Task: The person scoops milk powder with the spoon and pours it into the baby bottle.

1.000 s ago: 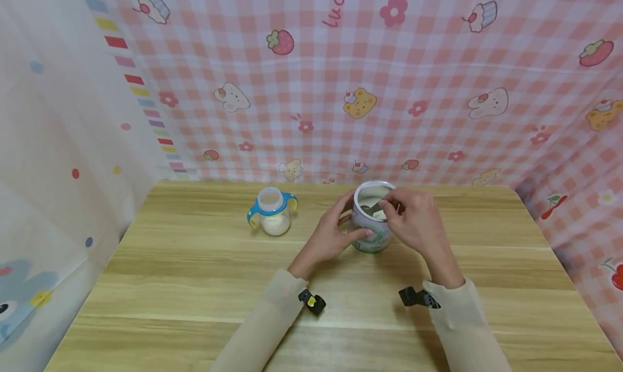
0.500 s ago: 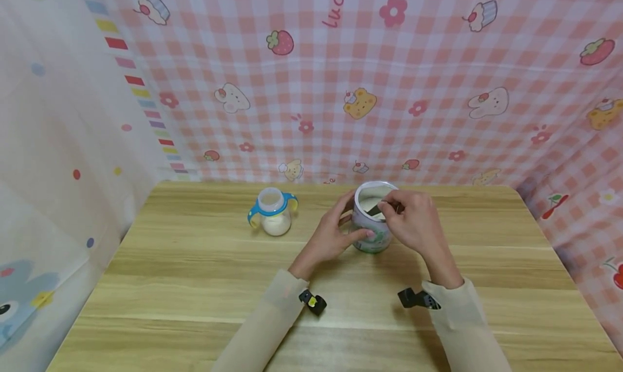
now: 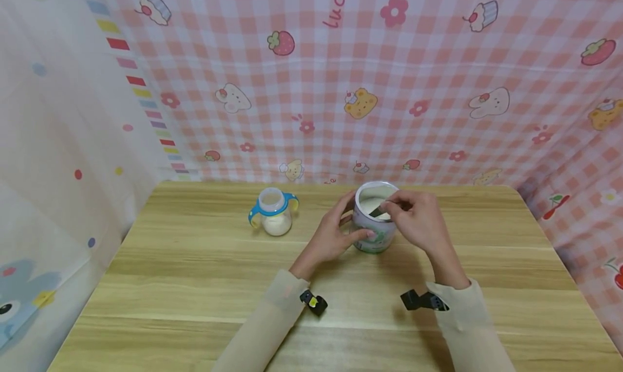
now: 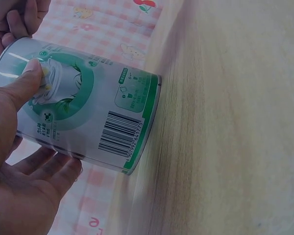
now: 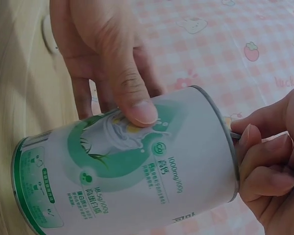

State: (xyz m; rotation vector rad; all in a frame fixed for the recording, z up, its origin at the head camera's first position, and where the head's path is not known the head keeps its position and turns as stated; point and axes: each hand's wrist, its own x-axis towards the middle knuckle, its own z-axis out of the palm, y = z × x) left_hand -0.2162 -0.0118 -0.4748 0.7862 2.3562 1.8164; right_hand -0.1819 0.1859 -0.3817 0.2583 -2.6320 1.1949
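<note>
A white and green tin of milk powder stands uncovered on the wooden table, with pale powder inside. My left hand grips its left side, thumb across the front and fingers round the back; the left wrist view shows the thumb on the printed label. At the tin's mouth my right hand pinches a dark spoon between thumb and fingers. The spoon's lower end is down inside the tin and hidden. In the right wrist view, curled fingers are at the metal rim.
Left of the tin stands an uncapped baby bottle with blue and yellow handles and whitish contents. Pink checked cloth hangs behind the table, and a white dotted cloth on the left.
My right hand has shifted slightly to the right, and the spoon has moved within the tin's mouth. My left hand stays on the tin, which stands where it was.
</note>
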